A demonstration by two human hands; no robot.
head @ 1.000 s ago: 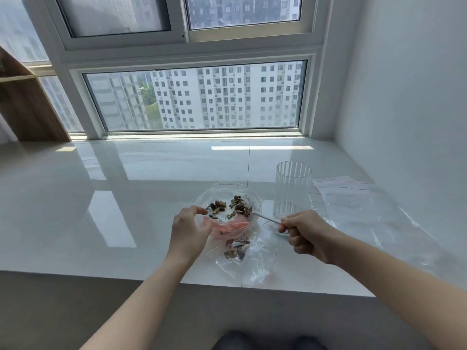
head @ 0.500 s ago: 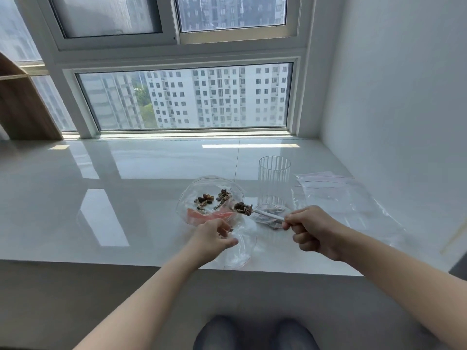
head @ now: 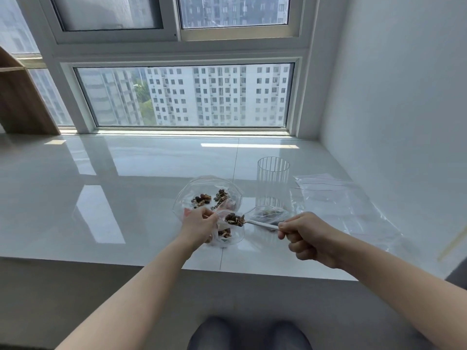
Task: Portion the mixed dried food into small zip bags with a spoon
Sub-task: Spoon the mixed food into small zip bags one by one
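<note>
Landmark: the small zip bag [head: 225,232], lying on the white ledge [head: 126,198] with a few dried pieces already in its belly.

My left hand [head: 199,227] sits at the bag's left edge, fingers curled, pinching the lip so the mouth gapes; mouth faces away from me and a little right.

My right hand [head: 307,236] is off to the bag's right, well apart from it, fisted round the handle of the white spoon [head: 262,224].

Spoon's long axis runs nearly level, right to left, loaded bowl [head: 235,219] hovering just at the bag's mouth. So the load comes in from the right; the left hand is the nearer one.

Beyond the bag: the clear dish [head: 182,200] holding the remaining dried mix [head: 202,199]. Right of the dish, a ribbed glass [head: 273,183]; farther right, spare bags [head: 341,205].

Judgement: tip in next, spill risk at the lip.
</note>
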